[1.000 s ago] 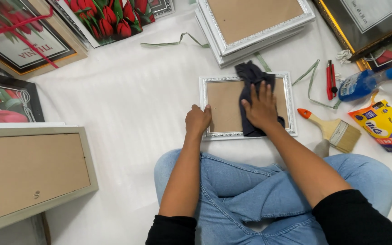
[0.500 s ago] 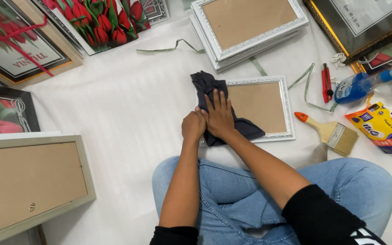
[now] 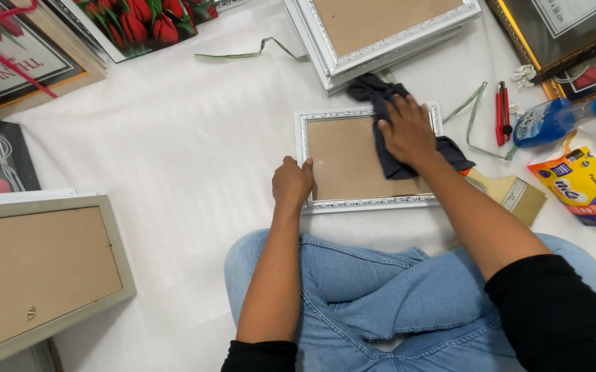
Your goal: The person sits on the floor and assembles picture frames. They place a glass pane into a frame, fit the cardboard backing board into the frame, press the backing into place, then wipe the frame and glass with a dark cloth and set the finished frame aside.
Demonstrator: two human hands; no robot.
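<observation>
I see the small silver frame [image 3: 370,160] lying face down on the white sheet [image 3: 174,151] just ahead of my knees. My right hand [image 3: 406,131] presses flat, fingers spread, on a dark cloth [image 3: 387,148] over its right side. My left hand [image 3: 291,182] grips the lower left corner. A paintbrush [image 3: 511,194] lies just right, beside a blue spray bottle [image 3: 553,120].

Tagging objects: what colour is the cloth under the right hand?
Dark grey cloth, clearest in the head view.
</observation>
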